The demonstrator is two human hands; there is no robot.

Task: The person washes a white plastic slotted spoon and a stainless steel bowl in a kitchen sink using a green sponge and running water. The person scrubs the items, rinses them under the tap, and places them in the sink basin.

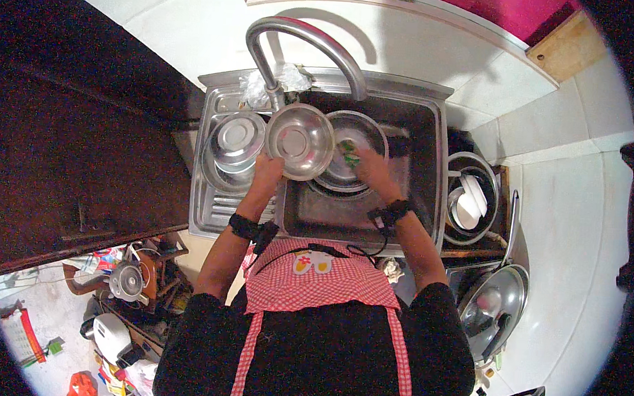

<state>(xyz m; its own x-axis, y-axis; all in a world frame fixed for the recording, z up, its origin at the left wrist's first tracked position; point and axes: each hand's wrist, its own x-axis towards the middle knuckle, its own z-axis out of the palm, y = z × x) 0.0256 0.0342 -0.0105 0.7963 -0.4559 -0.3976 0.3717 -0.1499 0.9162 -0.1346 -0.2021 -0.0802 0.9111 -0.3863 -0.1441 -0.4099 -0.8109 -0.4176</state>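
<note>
My left hand [269,168] grips the near left rim of a stainless steel bowl [299,142], which is tilted and shows its inside. Beside it, a larger metal basin [339,175] stands in the sink, with green leafy pieces [350,152] in it. Over that basin's right part is my right hand [369,168], blurred, its fingers close to the greens; whether they hold any is unclear. Further metal bowls [239,135] are stacked on the drainboard at the left.
A curved faucet [304,29] arches above the stainless sink [442,151]. Crumpled clear plastic [293,79] lies behind it. At the right stand a pot with white dishes [470,206] and a pan with a glass lid [494,304]. A dark cabinet [82,159] borders the left.
</note>
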